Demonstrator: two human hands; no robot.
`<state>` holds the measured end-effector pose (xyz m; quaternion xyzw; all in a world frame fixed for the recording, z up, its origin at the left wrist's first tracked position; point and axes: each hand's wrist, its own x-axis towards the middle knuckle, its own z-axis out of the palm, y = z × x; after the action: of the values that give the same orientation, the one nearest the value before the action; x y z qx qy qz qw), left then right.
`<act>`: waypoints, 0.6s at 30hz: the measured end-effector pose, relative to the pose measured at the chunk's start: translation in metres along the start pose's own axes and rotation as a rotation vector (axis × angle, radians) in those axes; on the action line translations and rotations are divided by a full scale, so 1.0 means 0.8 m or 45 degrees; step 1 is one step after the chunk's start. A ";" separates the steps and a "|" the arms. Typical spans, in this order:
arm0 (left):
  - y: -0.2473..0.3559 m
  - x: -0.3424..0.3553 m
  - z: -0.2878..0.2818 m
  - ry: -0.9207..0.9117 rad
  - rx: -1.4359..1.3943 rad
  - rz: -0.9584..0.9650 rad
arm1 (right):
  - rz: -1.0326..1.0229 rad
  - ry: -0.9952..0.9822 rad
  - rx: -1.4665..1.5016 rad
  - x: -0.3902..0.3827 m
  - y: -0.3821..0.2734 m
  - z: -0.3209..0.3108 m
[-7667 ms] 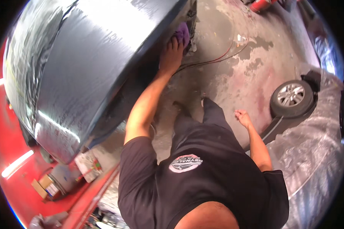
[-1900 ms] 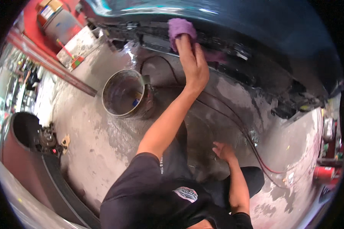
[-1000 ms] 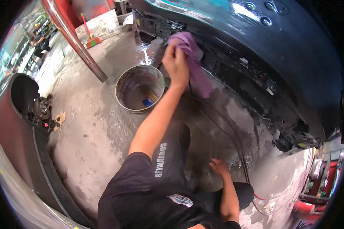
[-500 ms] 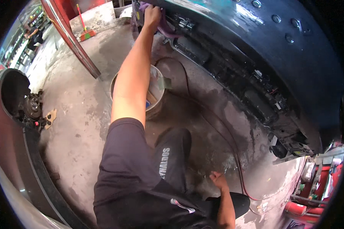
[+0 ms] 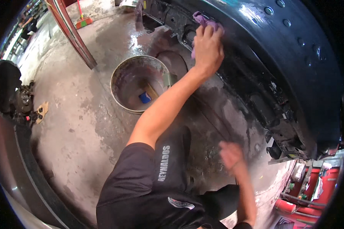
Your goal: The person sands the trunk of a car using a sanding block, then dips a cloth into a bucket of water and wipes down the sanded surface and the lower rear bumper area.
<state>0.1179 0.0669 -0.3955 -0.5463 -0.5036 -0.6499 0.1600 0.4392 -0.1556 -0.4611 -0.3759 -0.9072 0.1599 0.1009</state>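
Note:
My left hand (image 5: 209, 49) is closed on a crumpled purple cloth (image 5: 199, 17), which bunches out above the fingers and below the palm. It presses the cloth against the edge of a dark blue vehicle panel (image 5: 313, 95), where the glossy outer skin meets the black inner frame (image 5: 252, 103). Water drops and wet shine show on the outer skin. My right hand (image 5: 231, 155) hovers above the wet floor near my knee, smeared by motion, so its fingers are unclear.
A large round bucket (image 5: 116, 86) stands below my left arm, with a blue block (image 5: 145, 98) and a wooden piece inside. A dark hose crosses the floor (image 5: 76, 129). Red post (image 5: 74, 36), broom (image 5: 84, 23), and a curved dark body part (image 5: 34, 171) lie left; red tool cart (image 5: 324, 187) right.
My left hand has swept the purple cloth rightward and nearer along the panel edge, uncovering the bucket. My right hand has risen a little and now blurs. The view has shifted slightly.

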 end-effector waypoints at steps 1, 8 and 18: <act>-0.009 0.003 -0.001 0.027 0.000 -0.003 | -0.139 0.148 -0.132 0.036 -0.020 -0.055; -0.064 0.032 -0.032 -0.148 0.159 0.219 | -0.382 0.730 -1.267 0.190 -0.081 -0.315; -0.100 0.029 -0.038 0.392 -0.798 -0.590 | -0.364 0.670 -1.557 0.223 -0.001 -0.360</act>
<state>0.0320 0.0851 -0.4104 -0.3373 -0.3614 -0.8645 -0.0911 0.4019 0.0332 -0.1826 -0.2683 -0.8204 -0.4933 0.1079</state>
